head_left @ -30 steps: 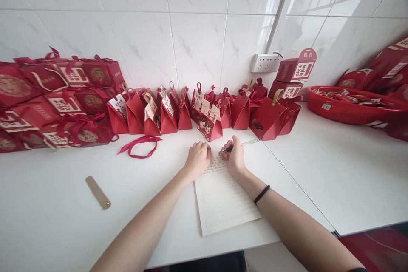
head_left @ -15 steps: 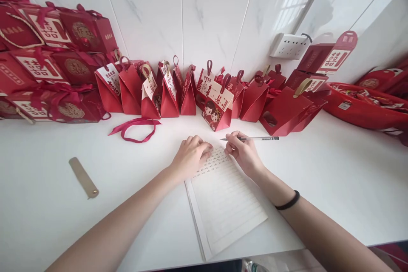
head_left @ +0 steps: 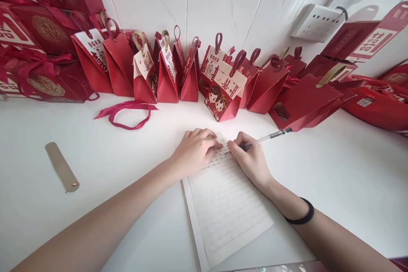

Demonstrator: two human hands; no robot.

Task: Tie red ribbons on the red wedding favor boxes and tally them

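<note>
A lined notebook [head_left: 232, 216] lies on the white table, its upper lines covered in small handwriting. My left hand [head_left: 196, 153] rests on the upper left of the page, fingers loosely bent and holding nothing. The fingers of my right hand [head_left: 251, 157] are closed round a pen [head_left: 270, 136] with a clear barrel. Its tip points down at the written lines, close to the left fingertips; whether it touches the paper I cannot tell. Part of the writing is hidden under my hands.
Several red gift boxes [head_left: 225, 93] with loop handles stand along the tiled wall. Stacked red boxes [head_left: 51, 80] are at the left, a red basin [head_left: 376, 108] at the right. A ribbon [head_left: 130, 125], a tan strap [head_left: 62, 166] and a wall socket [head_left: 318, 23] also show.
The pen has tilted from nearly level to tip-down, and its tip has come down to the written lines. My left hand stays on the page. The view has moved closer.
</note>
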